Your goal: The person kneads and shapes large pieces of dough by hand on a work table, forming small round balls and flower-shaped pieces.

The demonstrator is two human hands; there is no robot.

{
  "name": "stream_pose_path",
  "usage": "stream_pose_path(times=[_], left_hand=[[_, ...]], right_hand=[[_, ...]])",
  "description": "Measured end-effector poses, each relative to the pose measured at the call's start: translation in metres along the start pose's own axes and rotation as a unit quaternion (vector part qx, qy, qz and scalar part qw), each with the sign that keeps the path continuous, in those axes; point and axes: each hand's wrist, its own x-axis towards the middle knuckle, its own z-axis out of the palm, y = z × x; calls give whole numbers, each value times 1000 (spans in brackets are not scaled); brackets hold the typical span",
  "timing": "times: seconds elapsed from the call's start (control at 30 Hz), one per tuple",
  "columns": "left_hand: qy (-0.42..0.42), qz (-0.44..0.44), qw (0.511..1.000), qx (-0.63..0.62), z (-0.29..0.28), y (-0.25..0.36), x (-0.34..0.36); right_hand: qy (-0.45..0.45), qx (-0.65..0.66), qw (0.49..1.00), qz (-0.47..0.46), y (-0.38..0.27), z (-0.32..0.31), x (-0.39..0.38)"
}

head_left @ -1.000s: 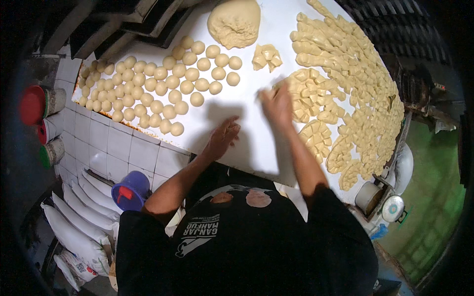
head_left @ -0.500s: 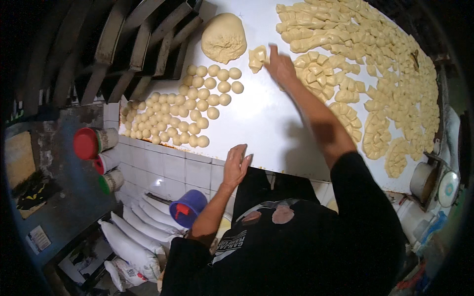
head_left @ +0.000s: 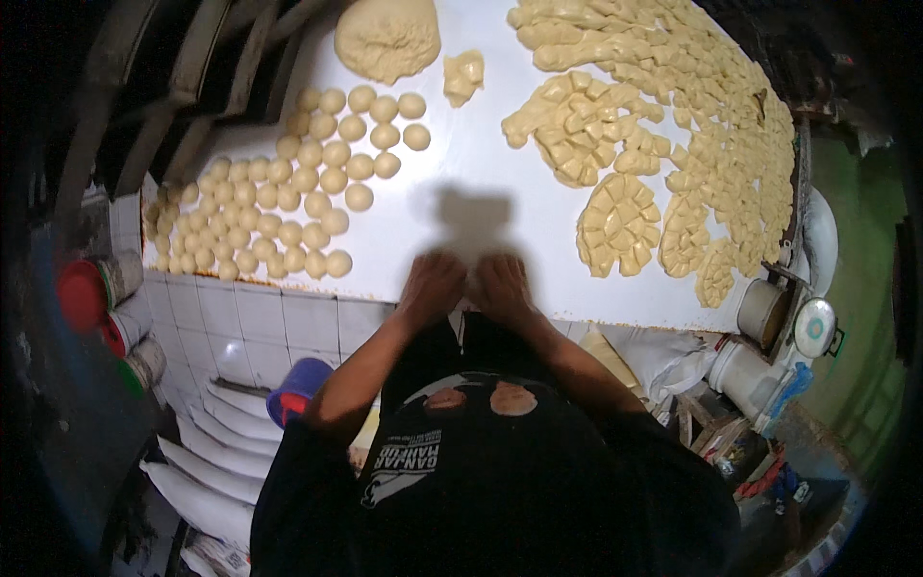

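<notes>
The white table (head_left: 385, 240) stretches out in front of me, and I stand at its near edge in my black shirt (head_left: 548, 471). Over the table's right side, from the far edge well toward the near one, lies a broad spread of cut dough pieces (head_left: 731, 144), pale yellow and packed in rows and patches. At the table's far left, a stack of dark, angular trays (head_left: 216, 67) overhangs the corner. White sacks (head_left: 207, 495) lie in a slanting row on my side of the table, lower down and to its left. A big dough mound (head_left: 389, 38) sits near the table's far edge, left of the middle, its near face rough. On the right half of the table, a round dough cluster (head_left: 620, 231) is scored into wedges. The purple-blue bucket (head_left: 306, 375) stands just off the near edge, to the left, with something red in it.

My left hand (head_left: 436, 284) and right hand (head_left: 503, 286) are close together at the middle of the table's near edge. My fingers are curled in, with their tips hidden; I cannot tell whether they hold anything. A small dough lump (head_left: 463, 77) rests alone toward the table's far side. Smallest are the smooth, round dough balls (head_left: 332, 180), grouped over the table's left side.
</notes>
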Motion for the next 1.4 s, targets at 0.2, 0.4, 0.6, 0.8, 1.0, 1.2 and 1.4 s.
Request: stream_pose_path(times=[0.2, 0.4, 0.6, 0.8, 1.0, 1.2, 1.4], left_hand=[[17, -23, 996, 86, -26, -44, 75], [4, 24, 998, -54, -17, -21, -8], [67, -223, 968, 89, 16, 2, 75], [-12, -104, 977, 186, -20, -35, -24], [33, -129, 989, 71, 8, 4, 20], [7, -194, 981, 9, -26, -8, -40], [-80, -36, 994, 69, -34, -73, -9]], right_hand=[[66, 46, 993, 88, 45, -26, 74], [14, -22, 995, -91, 48, -14, -4], [180, 53, 982, 37, 33, -17, 90], [21, 2, 992, -125, 73, -30, 53], [122, 128, 983, -43, 24, -14, 53], [-61, 152, 979, 125, 51, -58, 140], [173, 134, 975, -47, 18, -53, 392]])
